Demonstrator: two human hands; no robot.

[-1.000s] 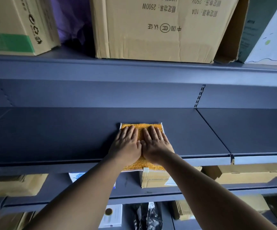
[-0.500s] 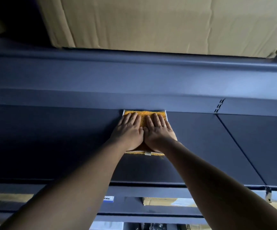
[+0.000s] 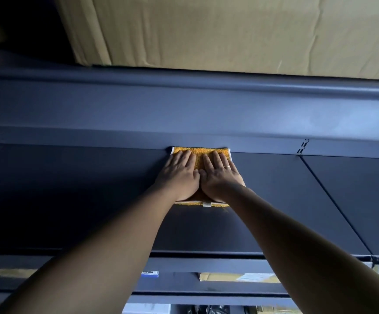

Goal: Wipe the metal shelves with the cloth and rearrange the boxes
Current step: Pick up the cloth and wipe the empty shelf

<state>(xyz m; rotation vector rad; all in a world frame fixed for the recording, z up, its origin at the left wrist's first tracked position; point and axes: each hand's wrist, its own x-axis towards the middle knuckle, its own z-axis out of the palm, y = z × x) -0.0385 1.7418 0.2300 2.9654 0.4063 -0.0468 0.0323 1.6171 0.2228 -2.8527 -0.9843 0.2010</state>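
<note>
the orange cloth [image 3: 199,155] lies flat on the dark metal shelf [image 3: 75,196], far edge touching the back panel [image 3: 116,114]; left hand [image 3: 179,177] and right hand [image 3: 221,177] press it side by side, fingers [image 3: 215,159] straight, gripping nothing; no room ahead, so the next stroke likely goes sideways or back

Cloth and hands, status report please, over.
Left hand, right hand flat on orange cloth. Cloth at rear edge of metal shelf. Cardboard box one shelf up, not obstructing.

Cloth [image 3: 199,155], left hand [image 3: 179,176] and right hand [image 3: 220,176] now far back on the shelf [image 3: 274,200] (earlier at its front edge)
</note>
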